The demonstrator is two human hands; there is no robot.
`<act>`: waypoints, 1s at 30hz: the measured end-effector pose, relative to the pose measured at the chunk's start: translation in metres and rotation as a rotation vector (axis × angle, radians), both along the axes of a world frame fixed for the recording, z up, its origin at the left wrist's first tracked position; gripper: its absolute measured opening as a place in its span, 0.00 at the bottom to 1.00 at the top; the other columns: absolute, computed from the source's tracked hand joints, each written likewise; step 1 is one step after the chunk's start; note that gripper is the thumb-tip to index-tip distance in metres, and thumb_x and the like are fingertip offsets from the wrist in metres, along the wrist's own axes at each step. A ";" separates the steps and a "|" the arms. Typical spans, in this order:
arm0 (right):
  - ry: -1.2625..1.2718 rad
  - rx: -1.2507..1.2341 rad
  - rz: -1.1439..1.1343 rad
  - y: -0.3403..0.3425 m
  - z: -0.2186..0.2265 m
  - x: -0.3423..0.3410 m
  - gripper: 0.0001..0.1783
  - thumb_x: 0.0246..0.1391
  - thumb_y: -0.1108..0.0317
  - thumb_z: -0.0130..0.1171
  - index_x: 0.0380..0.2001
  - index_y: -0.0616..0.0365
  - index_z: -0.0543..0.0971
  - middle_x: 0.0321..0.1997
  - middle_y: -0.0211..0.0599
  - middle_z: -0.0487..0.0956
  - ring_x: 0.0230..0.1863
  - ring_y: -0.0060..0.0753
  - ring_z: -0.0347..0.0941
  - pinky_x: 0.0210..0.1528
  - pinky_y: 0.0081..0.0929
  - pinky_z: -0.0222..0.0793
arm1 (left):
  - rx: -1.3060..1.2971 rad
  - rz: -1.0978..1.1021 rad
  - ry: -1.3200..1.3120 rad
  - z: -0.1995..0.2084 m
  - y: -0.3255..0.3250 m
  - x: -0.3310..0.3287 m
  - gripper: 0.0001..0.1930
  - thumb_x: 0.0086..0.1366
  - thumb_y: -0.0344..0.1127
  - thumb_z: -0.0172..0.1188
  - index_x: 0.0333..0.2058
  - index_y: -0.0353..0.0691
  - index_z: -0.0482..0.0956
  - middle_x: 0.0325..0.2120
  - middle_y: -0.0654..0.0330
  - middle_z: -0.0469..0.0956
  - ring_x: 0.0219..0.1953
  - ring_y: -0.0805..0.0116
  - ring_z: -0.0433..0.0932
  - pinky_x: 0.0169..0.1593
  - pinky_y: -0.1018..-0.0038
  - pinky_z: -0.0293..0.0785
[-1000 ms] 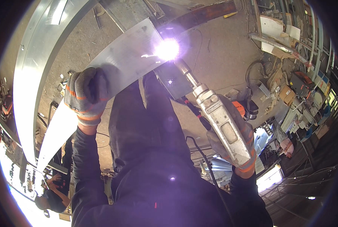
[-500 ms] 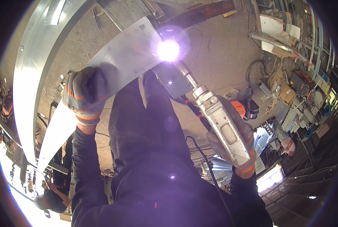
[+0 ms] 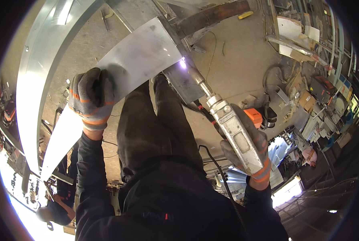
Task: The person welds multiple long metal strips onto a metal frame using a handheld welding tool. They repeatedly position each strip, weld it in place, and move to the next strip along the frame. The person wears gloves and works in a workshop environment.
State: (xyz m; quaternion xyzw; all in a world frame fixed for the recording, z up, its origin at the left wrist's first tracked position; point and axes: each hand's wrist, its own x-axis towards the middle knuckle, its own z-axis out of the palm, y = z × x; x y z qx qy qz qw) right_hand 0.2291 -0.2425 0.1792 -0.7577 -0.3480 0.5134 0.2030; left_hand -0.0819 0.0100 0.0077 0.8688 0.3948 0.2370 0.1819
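Observation:
A long pale sheet-metal strip (image 3: 143, 54) stretches from lower left to the upper middle. My left hand (image 3: 92, 98), in a grey glove with orange stripes, is closed on the strip's left part. In my right hand (image 3: 261, 148), gloved alike, is a silver handheld laser welding gun (image 3: 236, 134); the gun's body hides part of the fingers. Its nozzle slants up and left to the strip's far right corner. A small violet-white glow shows at the tip there. Beneath that corner lies a flat grey metal plate (image 3: 187, 86).
A large curved metal panel (image 3: 36, 76) stands at the left. A rusty curved pipe (image 3: 211, 17) lies at the far side. An orange-and-black object (image 3: 254, 117) sits by my right hand. Cluttered scrap and boxes (image 3: 307, 100) fill the right. Another person (image 3: 57, 213) is at the lower left.
The big bright flare at the gun's tip has shrunk to a small glow, and the strip's end now shows clearly. Both hands keep their grips, nearly in place.

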 end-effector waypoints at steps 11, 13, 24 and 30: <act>0.029 0.110 -0.197 -0.071 0.019 -0.017 0.39 0.67 0.70 0.70 0.78 0.58 0.70 0.58 0.35 0.82 0.46 0.33 0.82 0.46 0.29 0.78 | -0.069 -0.176 0.833 0.032 -0.010 -0.010 0.71 0.52 0.75 0.78 0.82 0.35 0.58 0.70 0.40 0.76 0.69 0.40 0.76 0.75 0.40 0.66; 0.025 0.156 -0.287 -0.068 0.018 -0.029 0.33 0.69 0.69 0.68 0.75 0.59 0.73 0.52 0.32 0.81 0.41 0.28 0.78 0.42 0.26 0.73 | -0.244 -0.233 0.847 0.037 -0.008 -0.019 0.59 0.60 0.71 0.72 0.80 0.39 0.64 0.69 0.43 0.77 0.69 0.41 0.76 0.74 0.41 0.67; 0.144 0.009 -0.292 -0.049 0.026 -0.024 0.21 0.74 0.65 0.64 0.64 0.63 0.81 0.31 0.20 0.74 0.28 0.12 0.63 0.31 0.16 0.59 | -0.235 -0.128 0.622 0.067 -0.003 -0.028 0.59 0.59 0.58 0.77 0.84 0.46 0.58 0.67 0.42 0.76 0.64 0.40 0.78 0.65 0.32 0.71; 0.125 0.225 -0.090 -0.029 0.050 -0.036 0.25 0.73 0.65 0.65 0.67 0.66 0.78 0.38 0.25 0.80 0.30 0.13 0.68 0.34 0.16 0.63 | -0.311 -0.155 0.587 0.078 -0.002 -0.031 0.59 0.56 0.54 0.78 0.83 0.46 0.59 0.69 0.41 0.74 0.65 0.40 0.78 0.65 0.34 0.71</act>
